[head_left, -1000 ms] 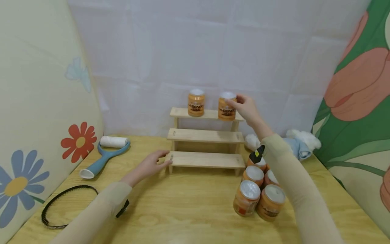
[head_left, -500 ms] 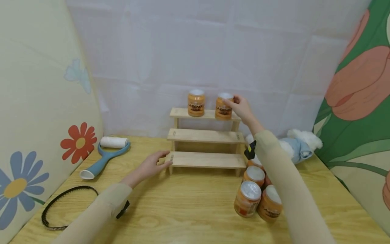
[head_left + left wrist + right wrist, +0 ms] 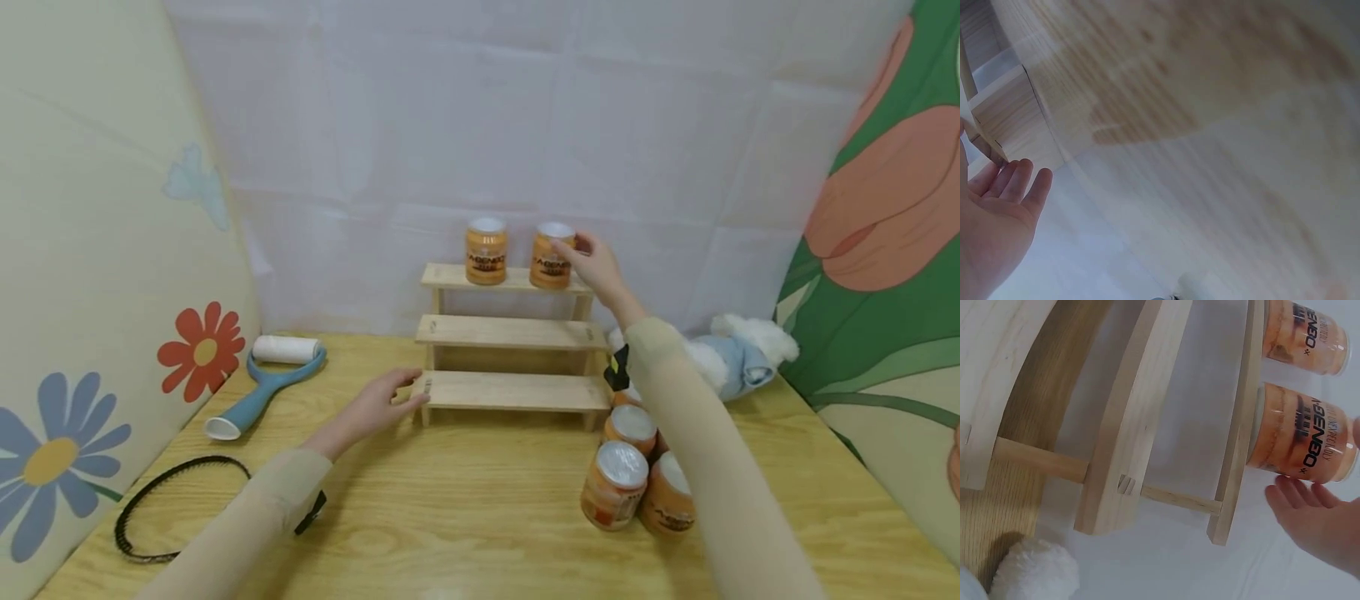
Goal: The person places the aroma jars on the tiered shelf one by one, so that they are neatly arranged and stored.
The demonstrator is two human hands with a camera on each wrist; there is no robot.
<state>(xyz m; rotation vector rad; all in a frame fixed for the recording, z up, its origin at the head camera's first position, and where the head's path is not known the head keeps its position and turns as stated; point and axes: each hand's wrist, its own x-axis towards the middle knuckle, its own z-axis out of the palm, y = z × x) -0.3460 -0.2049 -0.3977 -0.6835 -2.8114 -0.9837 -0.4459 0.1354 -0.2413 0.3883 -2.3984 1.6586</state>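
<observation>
A three-tier wooden rack (image 3: pixel 513 332) stands at the back of the table, with an orange can (image 3: pixel 486 254) upright on its top tier. To the right of that one, my right hand (image 3: pixel 598 262) holds a second orange can (image 3: pixel 550 268), thumb in front and fingers behind. In the right wrist view this held can (image 3: pixel 1297 434) has its base against the top board. My left hand (image 3: pixel 373 407) touches the left end of the lowest tier with relaxed fingers; the left wrist view shows its fingertips at a board's corner.
Several more orange cans (image 3: pixel 615 485) are grouped right of the rack, partly behind my right sleeve. A white fluffy toy in blue cloth (image 3: pixel 738 360) lies behind them. On the left are a blue-handled lint roller (image 3: pixel 262 392) and a black hair band (image 3: pixel 131 504).
The right hand has shifted the held can slightly left along the top tier, closer to the other can. The left hand has stayed at the rack's lowest tier.
</observation>
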